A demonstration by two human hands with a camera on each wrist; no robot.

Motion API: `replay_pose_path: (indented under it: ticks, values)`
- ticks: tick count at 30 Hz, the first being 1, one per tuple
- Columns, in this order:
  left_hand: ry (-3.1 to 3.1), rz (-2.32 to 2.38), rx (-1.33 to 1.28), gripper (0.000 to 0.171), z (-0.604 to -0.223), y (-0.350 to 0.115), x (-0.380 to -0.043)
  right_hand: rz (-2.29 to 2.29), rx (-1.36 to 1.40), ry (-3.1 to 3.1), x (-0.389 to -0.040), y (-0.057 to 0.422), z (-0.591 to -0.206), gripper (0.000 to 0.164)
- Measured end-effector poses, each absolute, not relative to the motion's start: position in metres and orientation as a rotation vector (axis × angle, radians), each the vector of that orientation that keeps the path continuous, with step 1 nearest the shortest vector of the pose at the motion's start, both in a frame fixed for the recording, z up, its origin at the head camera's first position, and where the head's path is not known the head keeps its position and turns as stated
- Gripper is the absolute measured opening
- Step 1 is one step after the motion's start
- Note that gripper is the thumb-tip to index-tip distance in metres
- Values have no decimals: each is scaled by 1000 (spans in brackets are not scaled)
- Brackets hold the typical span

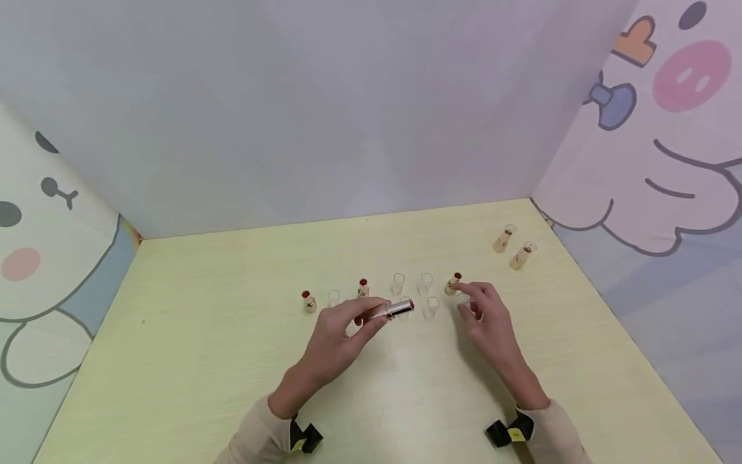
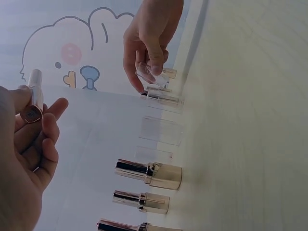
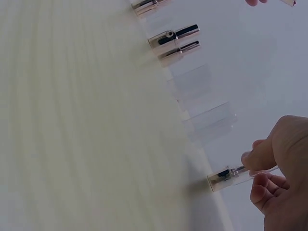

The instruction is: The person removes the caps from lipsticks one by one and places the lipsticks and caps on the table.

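Observation:
My left hand [image 1: 339,332] pinches a shiny lipstick [image 1: 399,309] between thumb and fingers, tilted sideways above the table with its red end to the right. In the left wrist view its square base [image 2: 31,114] faces the camera. My right hand [image 1: 491,325] pinches a clear cap [image 2: 151,75]. Just beyond those fingers stands an uncapped gold lipstick [image 1: 453,284], the index fingertip right at it. Near my left hand stand more uncapped lipsticks with red tips, one at the far left [image 1: 309,301] and another [image 1: 363,288] behind the fingers; one is partly hidden by the hand.
Several clear caps stand between my hands, among them one at the back [image 1: 398,283] and one nearer [image 1: 431,307]. Two capped lipsticks, one farther back [image 1: 503,239] and one nearer [image 1: 523,256], stand at the right of the pale table [image 1: 203,361]. Printed walls enclose its sides.

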State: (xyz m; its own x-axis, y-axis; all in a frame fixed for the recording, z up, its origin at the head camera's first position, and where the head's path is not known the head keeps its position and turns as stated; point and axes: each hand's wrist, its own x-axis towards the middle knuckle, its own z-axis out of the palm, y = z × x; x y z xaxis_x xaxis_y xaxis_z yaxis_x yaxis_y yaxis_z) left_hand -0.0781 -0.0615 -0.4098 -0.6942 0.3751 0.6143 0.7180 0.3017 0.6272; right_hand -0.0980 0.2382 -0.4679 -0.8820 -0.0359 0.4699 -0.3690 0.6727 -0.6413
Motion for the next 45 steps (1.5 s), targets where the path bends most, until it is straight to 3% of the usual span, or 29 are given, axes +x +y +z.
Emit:
replay_pose_path:
  ticks: [12,24,36,39,45]
  values:
    - [-2437,-1367,-870,19,-412,-53,-71,1092,283,-2599,-99,242,-474,41]
    - [-2489,-1316,-833,18,-412,-52,-68,1115,317,-2600,-101,240,-473,47]
    - [-2523,-1380,-870,19,-415,-46,-63,965,268,-2614,-79,239,-450,72]
    - [-2517,-1377,-885,20,-417,-45,-63,941,315,-2559,-77,237,-446,68]
    - [-2519,-1367,-870,21,-418,-47,-64,969,229,-2449,-86,248,-444,41]
